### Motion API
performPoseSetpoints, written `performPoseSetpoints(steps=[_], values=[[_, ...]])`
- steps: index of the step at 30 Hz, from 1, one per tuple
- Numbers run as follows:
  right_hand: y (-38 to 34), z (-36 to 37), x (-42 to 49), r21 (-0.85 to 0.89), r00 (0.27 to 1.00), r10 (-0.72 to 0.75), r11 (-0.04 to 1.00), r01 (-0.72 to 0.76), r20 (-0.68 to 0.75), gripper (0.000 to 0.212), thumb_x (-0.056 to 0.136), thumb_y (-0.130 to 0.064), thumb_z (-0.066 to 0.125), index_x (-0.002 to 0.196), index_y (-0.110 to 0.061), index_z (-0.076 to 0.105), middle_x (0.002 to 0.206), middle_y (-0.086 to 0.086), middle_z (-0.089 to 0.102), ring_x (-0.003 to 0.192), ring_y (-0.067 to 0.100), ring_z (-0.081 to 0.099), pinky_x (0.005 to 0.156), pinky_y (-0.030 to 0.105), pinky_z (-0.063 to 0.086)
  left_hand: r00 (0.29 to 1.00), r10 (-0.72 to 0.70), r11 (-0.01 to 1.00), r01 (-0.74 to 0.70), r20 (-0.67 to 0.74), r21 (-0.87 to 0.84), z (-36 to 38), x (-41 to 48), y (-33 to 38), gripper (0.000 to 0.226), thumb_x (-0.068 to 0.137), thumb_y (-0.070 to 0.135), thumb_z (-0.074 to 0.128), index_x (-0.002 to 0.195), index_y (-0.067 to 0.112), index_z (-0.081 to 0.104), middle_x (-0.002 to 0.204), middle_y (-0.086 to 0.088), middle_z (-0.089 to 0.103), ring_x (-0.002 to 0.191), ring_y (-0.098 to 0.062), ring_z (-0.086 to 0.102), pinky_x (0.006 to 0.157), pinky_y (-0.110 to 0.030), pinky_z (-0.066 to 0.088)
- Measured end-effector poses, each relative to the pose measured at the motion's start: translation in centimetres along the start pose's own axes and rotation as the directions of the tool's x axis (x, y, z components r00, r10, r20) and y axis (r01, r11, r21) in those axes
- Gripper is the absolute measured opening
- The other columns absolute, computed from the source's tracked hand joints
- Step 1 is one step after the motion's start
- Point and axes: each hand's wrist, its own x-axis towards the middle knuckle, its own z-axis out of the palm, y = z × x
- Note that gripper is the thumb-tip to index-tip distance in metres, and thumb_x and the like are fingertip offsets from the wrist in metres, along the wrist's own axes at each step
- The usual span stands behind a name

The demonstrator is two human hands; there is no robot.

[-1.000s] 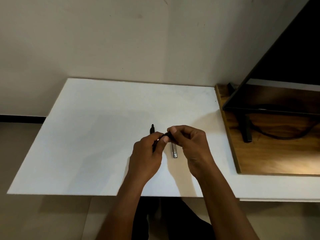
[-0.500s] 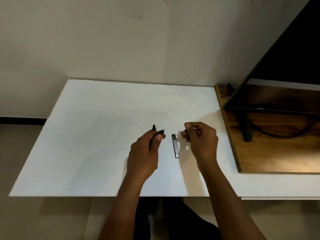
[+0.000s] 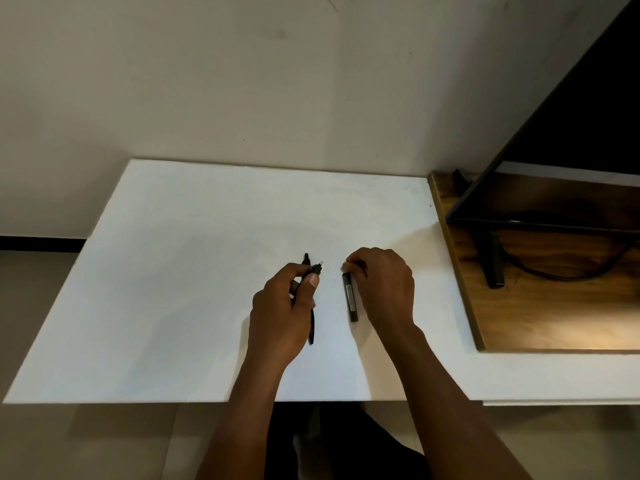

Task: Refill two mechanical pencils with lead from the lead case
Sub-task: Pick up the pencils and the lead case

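Observation:
My left hand (image 3: 282, 306) is closed around a black mechanical pencil (image 3: 312, 327). Its uncapped end with a small white eraser pokes out past my thumb, and its tip points toward me. A second black pencil (image 3: 306, 259) lies on the white table (image 3: 173, 271) behind that hand, with only its far end showing. The lead case (image 3: 350, 299), a slim dark stick with a pale label, lies flat on the table just right of the pencils. My right hand (image 3: 382, 285) is curled over it, fingertips pinching its far end. Whether a pencil cap is inside that hand is hidden.
A wooden board (image 3: 519, 306) lies along the table's right side, carrying a black monitor stand (image 3: 491, 258) and a dark cable (image 3: 554, 275). A wall stands close behind the table. The near table edge is just under my forearms.
My hands have separated; the right one pulled away from the pencil's end, swung right, then came back left and down onto the lead case's far end. The left still holds the pencil.

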Motion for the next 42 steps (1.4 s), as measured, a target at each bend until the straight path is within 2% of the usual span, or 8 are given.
performPoseSetpoints(steps=[7, 12, 17, 20, 24, 37, 39, 42], values=[[0.0, -1.0, 0.3, 0.306, 0.988, 0.144, 0.944, -0.122, -0.050, 0.013, 0.091, -0.019, 0.070, 0.087, -0.014, 0.080, 0.085, -0.003, 0.077, 0.081, 0.015, 0.069, 0.075, 0.024, 0.050, 1.000, -0.008, 1.000, 0.008, 0.021, -0.009, -0.1, -0.1, 0.0, 0.022, 0.098, 0.033, 0.052, 0.110, 0.023, 0.068, 0.067, 0.008, 0.063, 0.067, -0.008, 0.061, 0.063, -0.026, 0.044], [-1.1, -4.2, 0.5, 0.666, 0.935, 0.352, 0.686, -0.291, 0.046, 0.010, 0.089, -0.024, 0.074, 0.090, -0.017, 0.080, 0.076, -0.003, 0.077, 0.071, 0.015, 0.072, 0.078, 0.037, 0.062, 0.999, -0.019, 1.000, 0.019, 0.037, -0.015, -0.1, 0.0, 0.0, 0.021, 0.097, 0.033, 0.054, 0.109, 0.024, 0.069, 0.068, 0.007, 0.065, 0.069, -0.012, 0.063, 0.066, -0.026, 0.046], [-2.5, -4.0, -1.9, 0.619, 0.889, 0.186, 0.659, -0.428, 0.418, 0.009, 0.088, -0.026, 0.075, 0.089, -0.020, 0.081, 0.078, 0.002, 0.079, 0.075, 0.016, 0.076, 0.076, 0.039, 0.063, 0.999, -0.009, 1.000, 0.008, 0.032, 0.013, 0.0, 0.0, 0.1, 0.017, 0.095, 0.036, 0.057, 0.106, 0.030, 0.070, 0.070, 0.008, 0.069, 0.072, -0.011, 0.065, 0.070, -0.032, 0.054], [-2.6, -3.5, -2.2, 0.630, 0.895, 0.211, 0.647, -0.429, 0.392, 0.009, 0.088, -0.026, 0.075, 0.086, -0.019, 0.081, 0.075, 0.000, 0.079, 0.066, 0.008, 0.073, 0.068, 0.024, 0.058, 0.999, -0.022, 1.000, 0.022, 0.041, 0.003, 0.2, 0.0, 0.3, 0.017, 0.095, 0.034, 0.059, 0.106, 0.029, 0.071, 0.072, 0.007, 0.070, 0.074, -0.017, 0.067, 0.074, -0.046, 0.059], [-2.2, -3.4, -1.9, 0.680, 0.869, 0.225, 0.548, -0.487, 0.440, 0.009, 0.085, -0.023, 0.078, 0.087, -0.015, 0.081, 0.078, 0.007, 0.079, 0.070, 0.012, 0.072, 0.075, 0.040, 0.059, 0.999, -0.024, 1.000, 0.024, 0.033, 0.005, 0.4, -0.2, 0.6, 0.017, 0.095, 0.031, 0.060, 0.106, 0.028, 0.072, 0.075, 0.006, 0.072, 0.076, -0.020, 0.070, 0.076, -0.047, 0.059], [-0.5, -3.1, -1.8, 0.754, 0.802, 0.365, 0.304, -0.583, 0.473, 0.008, 0.088, -0.008, 0.073, 0.086, -0.002, 0.077, 0.080, 0.016, 0.078, 0.072, 0.027, 0.076, 0.074, 0.033, 0.063, 0.998, -0.047, 0.996, 0.043, 0.052, 0.072, 2.0, -0.1, 0.4, 0.016, 0.092, 0.025, 0.063, 0.099, 0.034, 0.075, 0.085, 0.010, 0.078, 0.071, -0.012, 0.073, 0.079, -0.043, 0.060], [0.0, -3.5, -1.6, 0.762, 0.812, 0.423, 0.336, -0.554, 0.403, 0.007, 0.089, -0.007, 0.072, 0.085, -0.003, 0.076, 0.079, 0.014, 0.078, 0.074, 0.029, 0.077, 0.073, 0.033, 0.063, 0.996, -0.061, 0.998, 0.059, 0.060, 0.026, 2.1, -0.1, 0.3, 0.016, 0.092, 0.024, 0.063, 0.095, 0.036, 0.074, 0.083, 0.010, 0.078, 0.066, -0.010, 0.073, 0.079, -0.042, 0.060], [1.5, -3.6, -1.2, 0.613, 0.867, 0.479, 0.646, -0.455, 0.138, 0.009, 0.089, -0.010, 0.072, 0.083, -0.013, 0.077, 0.074, 0.006, 0.077, 0.071, 0.024, 0.076, 0.078, 0.038, 0.062, 0.997, -0.077, 0.996, 0.078, 0.017, -0.039, 2.0, 0.0, 0.1, 0.017, 0.093, 0.023, 0.062, 0.092, 0.037, 0.071, 0.081, 0.010, 0.077, 0.064, -0.011, 0.071, 0.077, -0.041, 0.061]])
